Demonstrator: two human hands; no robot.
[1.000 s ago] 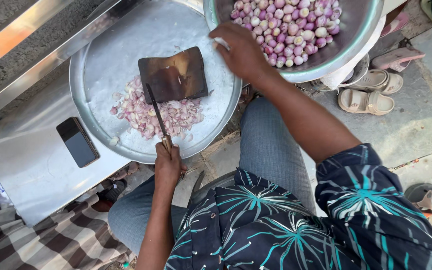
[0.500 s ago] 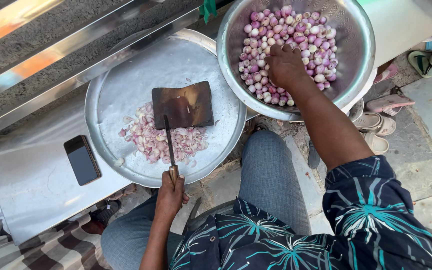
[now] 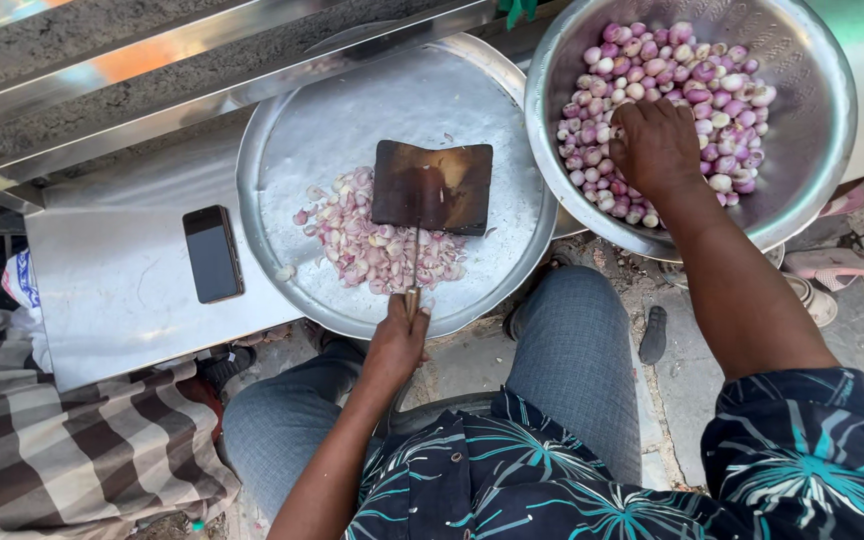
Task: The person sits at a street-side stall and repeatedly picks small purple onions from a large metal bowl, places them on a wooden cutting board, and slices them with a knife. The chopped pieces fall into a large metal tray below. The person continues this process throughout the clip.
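Over steel tray [image 3: 302, 140] (chopped shallots), hands: left [image 3: 397, 340] grips cleaver [image 3: 432, 186], right [image 3: 657, 145] in bowl [image 3: 812, 140].

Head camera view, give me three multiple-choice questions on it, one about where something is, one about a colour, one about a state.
1. Where does the phone lie?
A. on the metal sheet beside the tray
B. in the bowl
C. on the person's lap

2. What colour are the whole onions in the bowl?
A. green
B. pinkish purple
C. orange

3. What is the right hand doing?
A. holding the phone
B. resting on a knee
C. reaching into the onions in the bowl

Answers:
1 A, the phone lies flat on the sheet, left of the tray.
2 B, they show pink and purple skins.
3 C, its fingers are down among the onions, while the left hand holds the cleaver.
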